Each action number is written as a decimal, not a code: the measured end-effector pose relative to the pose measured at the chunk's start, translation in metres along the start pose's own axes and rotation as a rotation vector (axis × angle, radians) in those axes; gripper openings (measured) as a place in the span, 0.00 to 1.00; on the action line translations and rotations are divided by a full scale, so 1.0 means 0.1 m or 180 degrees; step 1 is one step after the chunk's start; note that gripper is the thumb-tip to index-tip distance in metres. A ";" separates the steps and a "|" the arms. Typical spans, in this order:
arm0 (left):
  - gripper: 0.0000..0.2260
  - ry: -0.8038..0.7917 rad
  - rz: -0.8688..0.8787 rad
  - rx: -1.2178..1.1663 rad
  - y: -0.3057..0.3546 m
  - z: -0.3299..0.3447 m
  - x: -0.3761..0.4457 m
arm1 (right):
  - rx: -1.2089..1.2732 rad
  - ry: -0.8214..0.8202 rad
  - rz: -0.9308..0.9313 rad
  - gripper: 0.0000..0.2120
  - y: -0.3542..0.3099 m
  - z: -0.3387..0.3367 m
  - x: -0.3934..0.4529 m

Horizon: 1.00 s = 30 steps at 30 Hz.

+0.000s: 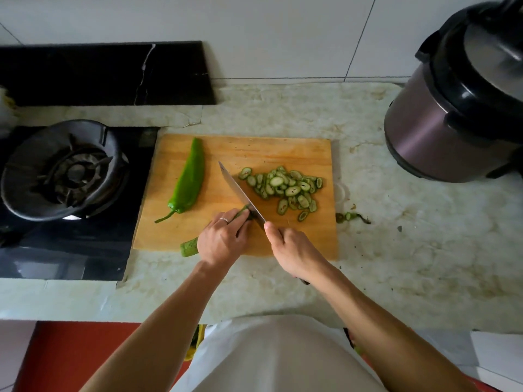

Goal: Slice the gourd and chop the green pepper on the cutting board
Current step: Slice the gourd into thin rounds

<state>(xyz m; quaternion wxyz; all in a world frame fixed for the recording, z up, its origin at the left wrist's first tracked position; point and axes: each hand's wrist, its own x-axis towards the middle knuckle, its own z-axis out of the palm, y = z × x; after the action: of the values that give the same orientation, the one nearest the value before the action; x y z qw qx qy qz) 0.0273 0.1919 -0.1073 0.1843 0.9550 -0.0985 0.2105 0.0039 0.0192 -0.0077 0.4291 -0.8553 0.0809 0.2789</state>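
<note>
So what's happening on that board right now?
A person is slicing a gourd on the cutting board. The left hand holds the gourd down while the right hand grips a knife, its blade set at the gourd's cut end. A pile of slices lies to the right of the blade. The green pepper lies whole on the board's left side, not yet chopped.

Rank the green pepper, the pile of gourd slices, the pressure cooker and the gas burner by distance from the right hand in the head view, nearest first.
From the right hand, which grips the knife:
1. Pile of gourd slices, just beyond it on the cutting board.
2. Green pepper, on the board's left side.
3. Pressure cooker, far right, and gas burner, far left: too close to call.
</note>
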 end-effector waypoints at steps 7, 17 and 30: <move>0.12 -0.0092 -0.0121 -0.0045 0.01 -0.04 0.01 | -0.0155 0.0120 0.0194 0.27 0.10 0.05 -0.05; 0.10 -0.0293 -0.0425 -0.0358 0.05 -0.14 0.04 | -0.0117 0.0334 0.0189 0.29 0.07 -0.15 -0.07; 0.08 -0.0155 -0.0445 -0.0533 0.08 -0.15 0.05 | -0.0113 0.0251 -0.0002 0.32 -0.01 0.02 -0.26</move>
<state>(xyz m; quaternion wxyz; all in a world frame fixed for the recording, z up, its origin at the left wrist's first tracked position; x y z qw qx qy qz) 0.0240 0.1902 -0.0903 0.2753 0.9456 -0.0534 0.1648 -0.0180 0.0188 0.0060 0.4104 -0.8732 0.0925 0.2462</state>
